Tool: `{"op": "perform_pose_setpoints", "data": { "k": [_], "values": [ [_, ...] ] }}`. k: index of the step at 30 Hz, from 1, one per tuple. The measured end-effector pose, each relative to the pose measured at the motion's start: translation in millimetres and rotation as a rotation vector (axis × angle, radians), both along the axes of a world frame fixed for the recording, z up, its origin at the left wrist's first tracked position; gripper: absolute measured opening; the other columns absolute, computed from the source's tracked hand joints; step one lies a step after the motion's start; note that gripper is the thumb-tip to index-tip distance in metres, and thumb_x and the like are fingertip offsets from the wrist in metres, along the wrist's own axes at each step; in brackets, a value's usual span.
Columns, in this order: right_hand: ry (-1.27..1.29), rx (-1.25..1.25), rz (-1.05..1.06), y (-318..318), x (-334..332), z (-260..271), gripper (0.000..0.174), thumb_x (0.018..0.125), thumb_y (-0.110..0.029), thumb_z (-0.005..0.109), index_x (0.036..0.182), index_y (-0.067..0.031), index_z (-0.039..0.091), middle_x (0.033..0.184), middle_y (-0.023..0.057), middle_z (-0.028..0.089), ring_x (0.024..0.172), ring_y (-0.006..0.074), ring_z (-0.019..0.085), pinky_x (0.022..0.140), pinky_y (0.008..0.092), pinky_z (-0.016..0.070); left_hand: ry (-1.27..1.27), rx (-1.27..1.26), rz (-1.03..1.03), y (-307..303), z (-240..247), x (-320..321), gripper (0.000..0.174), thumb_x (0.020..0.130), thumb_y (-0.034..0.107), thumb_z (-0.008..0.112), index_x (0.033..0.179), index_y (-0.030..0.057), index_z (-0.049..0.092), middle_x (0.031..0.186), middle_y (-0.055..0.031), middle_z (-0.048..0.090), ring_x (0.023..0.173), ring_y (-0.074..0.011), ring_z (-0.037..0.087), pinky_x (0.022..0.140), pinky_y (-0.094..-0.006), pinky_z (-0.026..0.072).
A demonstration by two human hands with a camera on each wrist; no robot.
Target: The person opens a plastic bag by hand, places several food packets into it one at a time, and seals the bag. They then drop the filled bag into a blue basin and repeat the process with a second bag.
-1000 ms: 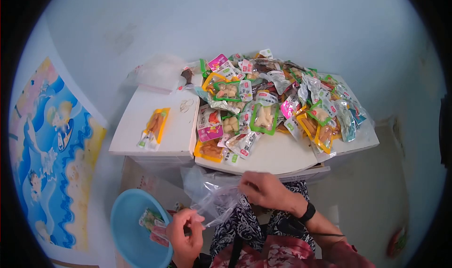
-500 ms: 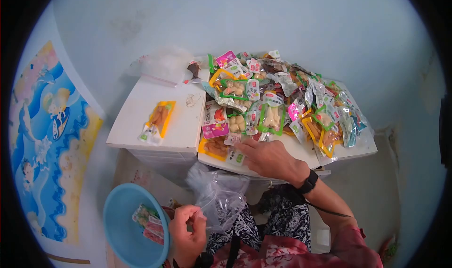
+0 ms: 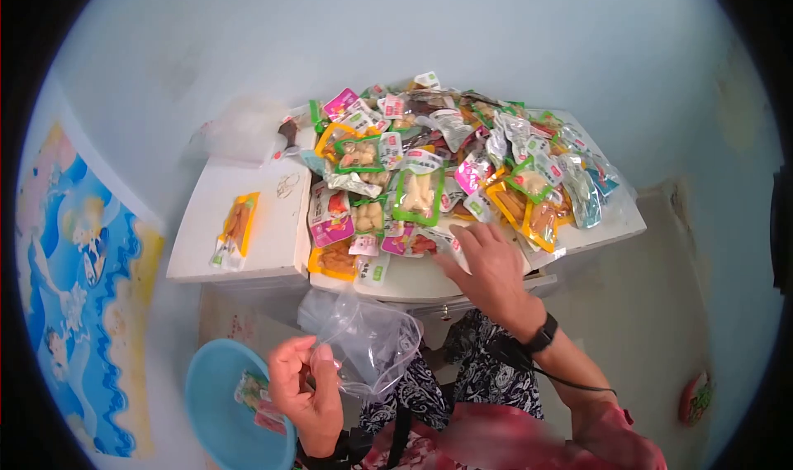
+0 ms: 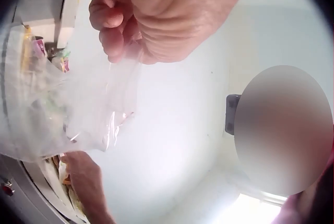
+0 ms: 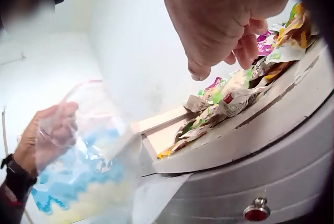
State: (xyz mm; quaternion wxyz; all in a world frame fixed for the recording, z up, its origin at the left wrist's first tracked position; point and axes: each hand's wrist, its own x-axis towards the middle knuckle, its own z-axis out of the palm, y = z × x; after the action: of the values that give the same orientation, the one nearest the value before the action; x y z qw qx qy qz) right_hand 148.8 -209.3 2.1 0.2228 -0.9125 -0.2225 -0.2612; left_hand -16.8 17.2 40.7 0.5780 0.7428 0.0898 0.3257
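My left hand (image 3: 310, 391) pinches the rim of a clear plastic bag (image 3: 368, 338), which hangs over my lap with its mouth spread. In the left wrist view the bag (image 4: 88, 99) drops from the fingertips. My right hand (image 3: 491, 272) reaches over the front edge of the table, its fingers loosely extended near the heap of vacuum-packed snack packets. The right wrist view has the same hand (image 5: 224, 26) above the packets, thumb apart from the fingers. Closest to it are a silver-white packet (image 3: 450, 243) and a green-edged packet (image 3: 419, 193) of pale pieces.
On the left part of the table (image 3: 198, 222) lies one yellow-edged packet (image 3: 238, 225). Behind it is a crumpled clear bag (image 3: 244, 131). A blue basin (image 3: 211, 437) with a few packets stands on the floor at left. A drawer knob (image 5: 257, 211) juts from the front.
My right hand has left the plastic bag and moved up to the packets, then right along the table edge. The left hand keeps hold of the bag, now spread wider. The head view has shifted.
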Motion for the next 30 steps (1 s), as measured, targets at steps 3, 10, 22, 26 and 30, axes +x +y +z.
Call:
{"op": "perform_pose_setpoints", "data": {
  "k": [3, 10, 22, 26, 30],
  "values": [
    [0.099, -0.052, -0.066, 13, 17, -14, 0.043, 0.083, -0.038, 0.078, 0.104, -0.0006, 0.071, 0.105, 0.0121, 0.065, 0.109, 0.0321, 0.059, 0.089, 0.0456, 0.0510, -0.068, 0.053, 0.027, -11, 4, 12, 0.019, 0.098, -0.002, 0.065, 0.115, 0.0016, 0.060, 0.076, -0.0013, 0.060, 0.061, -0.0041, 0.050, 0.055, -0.0198, 0.0380],
    [-0.013, -0.069, 0.021, -2, 10, -35, 0.030, 0.081, -0.021, 0.072, 0.104, -0.0020, 0.069, 0.109, 0.0118, 0.069, 0.106, 0.0307, 0.064, 0.090, 0.0437, 0.0495, -0.052, 0.182, 0.021, -5, -13, 27, 0.015, 0.099, 0.001, 0.068, 0.113, 0.0020, 0.062, 0.077, 0.0010, 0.060, 0.062, -0.0025, 0.049, 0.054, -0.0191, 0.0365],
    [-0.194, 0.241, 0.074, -48, 17, -61, 0.019, 0.086, -0.016, 0.080, 0.098, -0.0068, 0.068, 0.091, 0.0093, 0.067, 0.078, 0.0267, 0.067, 0.062, 0.0390, 0.0549, -0.017, 0.331, -0.017, -22, -7, 75, 0.007, 0.102, 0.001, 0.066, 0.108, 0.0019, 0.062, 0.075, 0.0077, 0.048, 0.066, 0.0000, 0.041, 0.058, -0.0195, 0.0310],
    [-0.181, 0.515, 0.140, -60, 6, -49, 0.017, 0.084, -0.005, 0.081, 0.096, -0.0053, 0.070, 0.084, 0.0085, 0.066, 0.068, 0.0260, 0.066, 0.060, 0.0366, 0.0559, 0.020, 0.368, -0.079, -30, 3, 89, 0.005, 0.101, 0.002, 0.067, 0.104, 0.0019, 0.062, 0.072, 0.0083, 0.047, 0.064, 0.0004, 0.040, 0.056, -0.0200, 0.0301],
    [-0.358, 0.487, 0.235, -78, -26, -15, 0.021, 0.082, 0.000, 0.082, 0.100, -0.0047, 0.073, 0.091, 0.0082, 0.070, 0.074, 0.0238, 0.070, 0.062, 0.0336, 0.0568, 0.055, 0.426, -0.098, -37, 0, 100, 0.005, 0.101, 0.004, 0.067, 0.101, 0.0020, 0.063, 0.070, 0.0088, 0.047, 0.062, 0.0002, 0.039, 0.055, -0.0207, 0.0299]
  ]
}}
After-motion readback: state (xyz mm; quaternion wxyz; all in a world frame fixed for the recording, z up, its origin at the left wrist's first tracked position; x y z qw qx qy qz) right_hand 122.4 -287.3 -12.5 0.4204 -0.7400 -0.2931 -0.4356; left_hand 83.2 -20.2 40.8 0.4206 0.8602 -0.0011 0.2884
